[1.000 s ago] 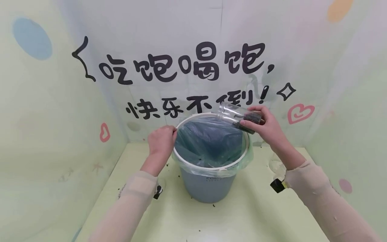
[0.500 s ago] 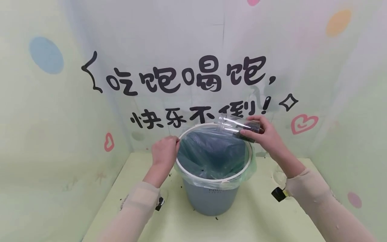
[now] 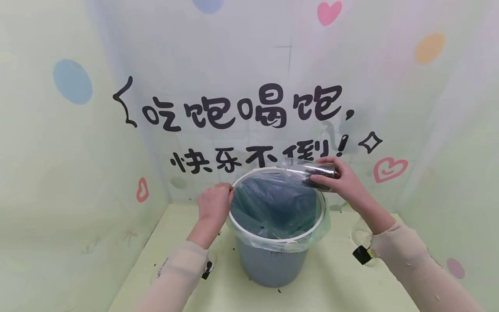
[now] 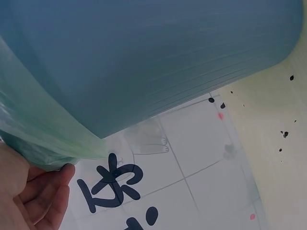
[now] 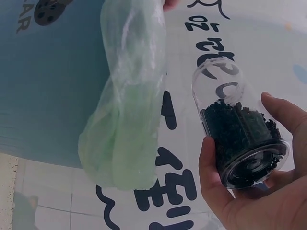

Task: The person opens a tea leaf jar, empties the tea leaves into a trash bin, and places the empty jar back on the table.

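A grey-blue trash bin [image 3: 273,268] with a pale rim stands on the table, lined with a translucent green trash bag [image 3: 269,208] folded over the rim. At the rim's left side my left hand [image 3: 214,203] grips the bag's edge with curled fingers; the left wrist view has these fingers [image 4: 50,196] against the green film. My right hand [image 3: 343,177] holds a clear plastic jar [image 5: 240,129] around its base end. Dark dry flakes [image 5: 235,122] fill much of the jar's lower part. The jar lies nearly level, mouth leftward over the bin's back right rim.
Small dark crumbs [image 3: 279,290] are scattered on the pale green table [image 3: 335,277] around the bin. Behind rises a printed wall [image 3: 218,52] with black lettering, and side walls close in left and right.
The head view has tilted up, so everything sits lower in it. The jar has tipped a little nearer to level. My left hand stays at the rim.
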A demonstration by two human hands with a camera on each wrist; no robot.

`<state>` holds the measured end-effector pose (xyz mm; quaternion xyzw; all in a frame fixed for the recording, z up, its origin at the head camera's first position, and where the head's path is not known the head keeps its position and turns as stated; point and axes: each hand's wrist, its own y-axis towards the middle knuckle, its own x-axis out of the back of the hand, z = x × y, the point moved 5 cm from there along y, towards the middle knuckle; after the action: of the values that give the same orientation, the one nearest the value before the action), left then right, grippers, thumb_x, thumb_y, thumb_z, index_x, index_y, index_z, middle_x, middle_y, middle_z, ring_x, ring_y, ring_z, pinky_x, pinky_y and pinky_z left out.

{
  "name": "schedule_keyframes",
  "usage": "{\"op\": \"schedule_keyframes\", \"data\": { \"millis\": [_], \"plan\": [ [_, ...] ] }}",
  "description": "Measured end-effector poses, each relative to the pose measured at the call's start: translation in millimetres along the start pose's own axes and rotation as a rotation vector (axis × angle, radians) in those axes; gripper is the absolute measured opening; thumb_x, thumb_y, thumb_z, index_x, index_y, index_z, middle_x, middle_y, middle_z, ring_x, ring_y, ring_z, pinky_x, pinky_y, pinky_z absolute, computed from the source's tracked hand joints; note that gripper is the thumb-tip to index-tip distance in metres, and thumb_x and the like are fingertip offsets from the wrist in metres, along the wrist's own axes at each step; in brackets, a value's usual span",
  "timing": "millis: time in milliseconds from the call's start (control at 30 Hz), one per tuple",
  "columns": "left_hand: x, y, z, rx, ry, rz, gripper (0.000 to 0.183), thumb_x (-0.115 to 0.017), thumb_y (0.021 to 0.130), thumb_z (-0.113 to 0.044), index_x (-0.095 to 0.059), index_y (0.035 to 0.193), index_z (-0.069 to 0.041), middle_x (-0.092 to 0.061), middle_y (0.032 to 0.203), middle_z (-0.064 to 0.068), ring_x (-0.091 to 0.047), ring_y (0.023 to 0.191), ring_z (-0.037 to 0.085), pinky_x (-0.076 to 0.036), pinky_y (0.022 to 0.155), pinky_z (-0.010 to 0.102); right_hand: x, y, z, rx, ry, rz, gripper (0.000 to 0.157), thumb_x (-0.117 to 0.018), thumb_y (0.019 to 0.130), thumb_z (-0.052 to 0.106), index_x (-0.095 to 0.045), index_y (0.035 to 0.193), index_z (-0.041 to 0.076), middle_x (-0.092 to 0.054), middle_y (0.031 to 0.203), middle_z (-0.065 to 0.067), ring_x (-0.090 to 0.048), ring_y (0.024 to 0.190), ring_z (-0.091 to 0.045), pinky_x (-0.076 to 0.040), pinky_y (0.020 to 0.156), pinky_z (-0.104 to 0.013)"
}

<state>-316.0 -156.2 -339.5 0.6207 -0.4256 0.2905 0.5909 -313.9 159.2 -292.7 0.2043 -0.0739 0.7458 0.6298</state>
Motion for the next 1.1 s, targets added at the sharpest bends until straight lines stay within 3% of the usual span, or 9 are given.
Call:
{"op": "schedule_keyframes", "data": {
  "millis": [133, 467, 733, 1100],
  "plan": [
    [0.5, 0.5, -1.0, -0.003, -0.003, 0.008, 0.014, -0.069, 0.094, -0.025, -0.076, 0.097, -0.013, -0.074, 0.083, 0.002, -0.067, 0.066, 0.02, -0.048, 0.048, 0.029, 2.8, 0.6, 2.1, -0.004, -0.042, -0.012, 0.058, -0.066, 0.096, 0.027, -0.04, 0.143, 0.008, -0.048, 0.136, -0.024, -0.058, 0.105, -0.022, -0.057, 0.079, -0.02],
    [0.4, -1.3, -2.6, 0.001, 0.002, 0.002, 0.014, -0.068, 0.095, -0.024, -0.076, 0.096, -0.013, -0.074, 0.082, 0.002, -0.068, 0.067, 0.021, -0.049, 0.049, 0.03, 3.7, 1.5, 5.7, -0.005, -0.047, -0.036, 0.064, -0.067, 0.095, 0.026, -0.032, 0.143, 0.005, -0.05, 0.131, -0.024, -0.06, 0.095, -0.008, -0.056, 0.077, -0.02],
    [2.1, -2.5, 0.2, 0.001, -0.015, -0.024, 0.013, -0.069, 0.094, -0.023, -0.076, 0.095, -0.012, -0.074, 0.082, 0.002, -0.069, 0.067, 0.021, -0.051, 0.051, 0.03, 2.0, 4.6, 11.2, 0.022, -0.106, -0.054, 0.063, -0.072, 0.092, 0.028, -0.034, 0.136, 0.003, -0.051, 0.13, -0.023, -0.058, 0.101, -0.025, -0.055, 0.076, -0.019],
    [3.2, -6.4, -2.1, -0.019, -0.029, -0.052, 0.011, -0.071, 0.092, -0.021, -0.076, 0.094, -0.012, -0.074, 0.082, 0.002, -0.068, 0.065, 0.02, -0.05, 0.049, 0.029, 4.6, 1.9, 10.5, 0.055, -0.129, -0.051, 0.058, -0.072, 0.091, 0.021, -0.039, 0.135, 0.002, -0.049, 0.13, -0.023, -0.065, 0.1, -0.029, -0.058, 0.075, -0.023]
  ]
}}
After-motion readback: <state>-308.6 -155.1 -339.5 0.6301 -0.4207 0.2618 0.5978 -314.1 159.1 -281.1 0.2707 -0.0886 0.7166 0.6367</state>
